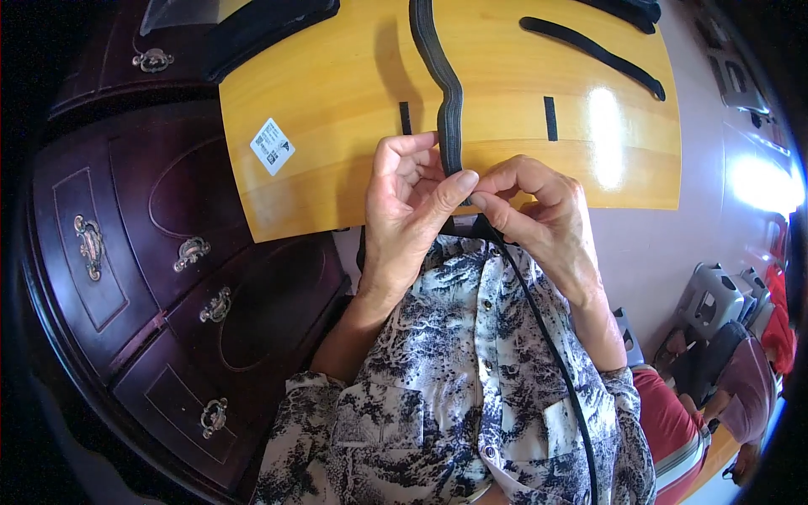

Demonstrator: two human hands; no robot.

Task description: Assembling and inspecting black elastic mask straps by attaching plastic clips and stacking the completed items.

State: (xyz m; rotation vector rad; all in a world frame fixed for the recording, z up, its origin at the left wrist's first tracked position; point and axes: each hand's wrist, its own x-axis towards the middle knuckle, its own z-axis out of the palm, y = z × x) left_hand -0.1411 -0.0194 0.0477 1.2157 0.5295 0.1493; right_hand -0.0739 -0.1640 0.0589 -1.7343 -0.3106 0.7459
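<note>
A long black elastic strap (449, 101) runs from the far edge of the yellow wooden tabletop (337, 101) down to my hands at its near edge. My left hand (412, 202) pinches the strap's near end between thumb and fingers. My right hand (539, 210) meets it, fingertips closed on the same end and on a thin black cord (547, 337) that trails down across my patterned shirt. Two short black strips (405, 118) (550, 118) lie on either side of the strap.
A curved black strap (589, 50) lies at the table's far right and dark fabric (261, 29) at its far left. A white sticker (272, 146) sits on the tabletop. A dark wooden dresser (168, 269) stands at left. Another person (741, 370) sits at lower right near grey stools (715, 295).
</note>
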